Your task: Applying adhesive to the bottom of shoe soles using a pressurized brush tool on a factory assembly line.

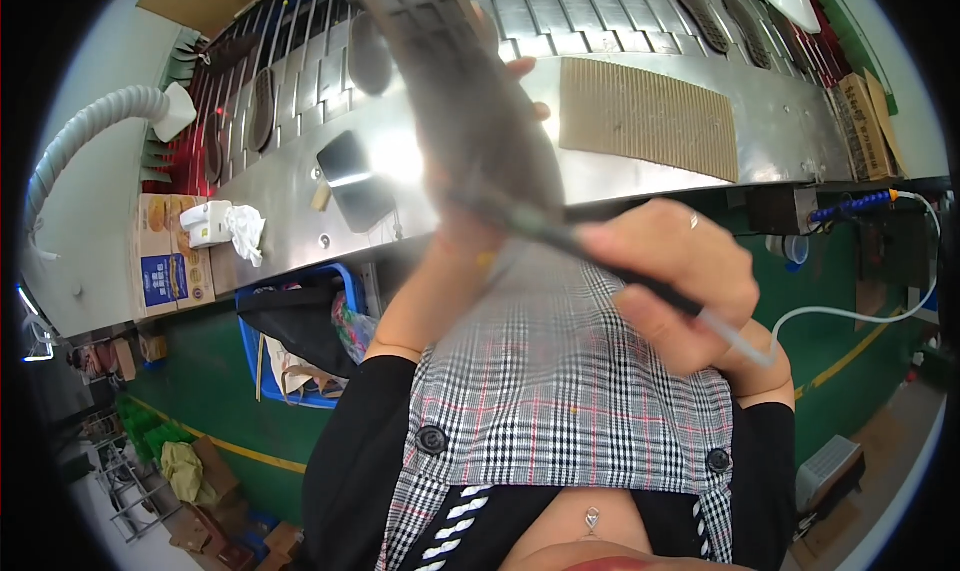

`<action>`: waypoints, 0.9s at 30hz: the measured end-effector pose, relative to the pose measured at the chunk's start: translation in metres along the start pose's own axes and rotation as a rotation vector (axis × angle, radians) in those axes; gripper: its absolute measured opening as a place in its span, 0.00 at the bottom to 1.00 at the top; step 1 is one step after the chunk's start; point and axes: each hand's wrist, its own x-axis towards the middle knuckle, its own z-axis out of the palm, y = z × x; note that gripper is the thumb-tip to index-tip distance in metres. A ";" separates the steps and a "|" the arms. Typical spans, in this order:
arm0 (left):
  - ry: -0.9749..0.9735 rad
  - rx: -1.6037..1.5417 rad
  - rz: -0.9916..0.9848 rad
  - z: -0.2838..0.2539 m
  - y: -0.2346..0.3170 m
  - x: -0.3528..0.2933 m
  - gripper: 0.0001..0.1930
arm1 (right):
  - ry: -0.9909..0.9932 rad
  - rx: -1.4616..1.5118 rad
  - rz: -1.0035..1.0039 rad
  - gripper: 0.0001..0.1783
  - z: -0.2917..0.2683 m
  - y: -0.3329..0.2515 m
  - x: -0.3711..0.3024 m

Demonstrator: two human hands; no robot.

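My left hand [465, 233] grips a dark grey shoe sole [490, 111] from behind, with fingertips showing past its right edge. The sole is raised above the metal bench, its ridged end pointing away from me; motion blurs its near end. My right hand [690, 276] is closed around a black pen-shaped tool [560, 235] with a thin pale hose [830, 311] running from its back end. The tool's front end overlaps the near part of the sole; blur hides whether they touch.
Beyond the metal bench [660, 176] runs a slatted conveyor [590, 16] carrying several dark soles [700, 13]. Corrugated cardboard [645, 116] lies right of the sole. A dark flat plate [360, 181], tissues [245, 233] and a ribbed white duct [90, 121] are left. A blue bin [300, 399] stands below.
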 end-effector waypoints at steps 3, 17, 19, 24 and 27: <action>0.018 -0.039 0.001 0.001 0.005 0.002 0.30 | -0.009 -0.082 0.183 0.20 -0.009 0.005 0.001; -0.033 -0.611 -0.084 -0.014 0.020 0.015 0.34 | -0.092 -0.043 0.120 0.18 -0.015 -0.003 -0.001; -0.107 -0.620 -0.132 -0.009 0.023 0.013 0.34 | -0.116 -0.038 0.078 0.18 -0.007 -0.002 -0.007; 0.236 -0.728 -0.150 0.020 0.045 0.016 0.30 | -0.134 -0.034 0.163 0.19 -0.016 -0.006 -0.007; 0.124 -0.210 -0.111 0.023 0.040 0.017 0.35 | -0.174 -0.036 0.109 0.18 -0.009 -0.006 -0.006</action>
